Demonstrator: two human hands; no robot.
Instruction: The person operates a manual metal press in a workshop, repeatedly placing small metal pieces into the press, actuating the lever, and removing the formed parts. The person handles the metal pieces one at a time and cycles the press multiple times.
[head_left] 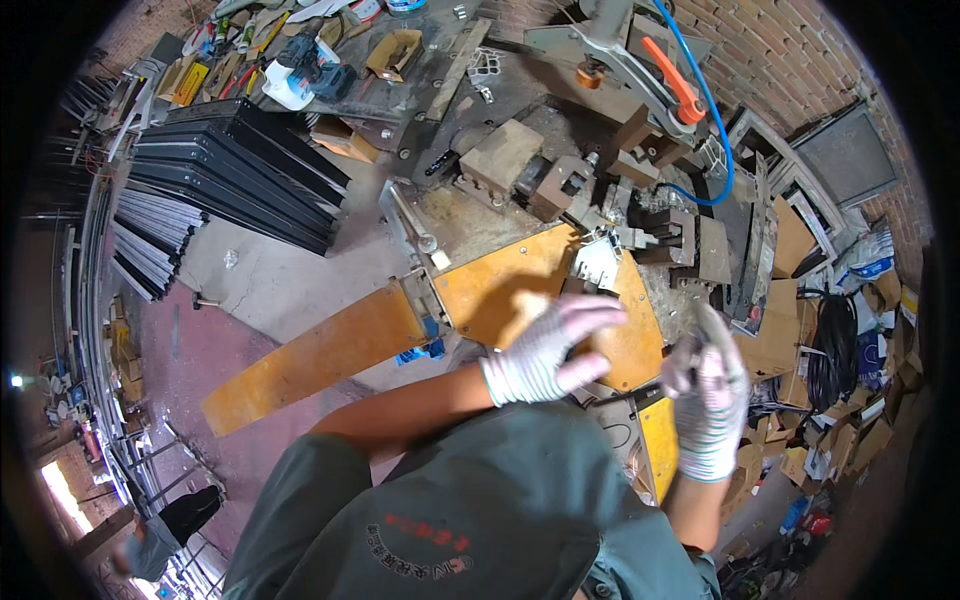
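White-gloved, the left hand is held spread near a silver metal piece set at the far edge of an orange plate; the right hand's grip cannot be told. Placement seems done; whether working remains cannot be judged.

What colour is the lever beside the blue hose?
Orange; the lever shows best in the head view.

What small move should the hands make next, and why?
Probably ease the left hand forward toward the silver metal piece: its thumb and fingers are apart, nothing shows between them but the orange plate, and the piece lies just beyond.
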